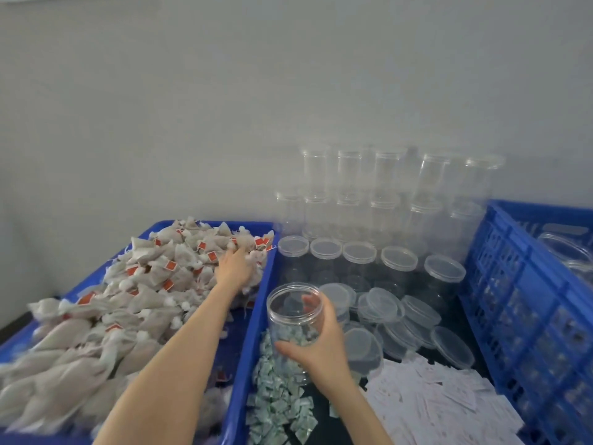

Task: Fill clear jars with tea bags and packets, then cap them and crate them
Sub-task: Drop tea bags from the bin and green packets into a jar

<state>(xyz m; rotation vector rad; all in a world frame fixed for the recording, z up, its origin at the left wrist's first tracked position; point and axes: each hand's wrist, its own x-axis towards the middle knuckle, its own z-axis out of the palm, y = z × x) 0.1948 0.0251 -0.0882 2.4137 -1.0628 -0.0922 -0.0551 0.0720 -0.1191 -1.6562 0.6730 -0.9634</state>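
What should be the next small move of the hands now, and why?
Probably the left hand should close on some tea bags and carry them to the open jar. It already lies on the heap in the blue bin, while the right hand grips the jar, uncapped and apparently empty, tilted toward the bin, above the green packets.

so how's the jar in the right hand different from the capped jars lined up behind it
The held jar is open-topped and tilted, gripped by the right hand; the capped jars stand upright on the table with lids on, untouched. All are clear plastic and look empty.
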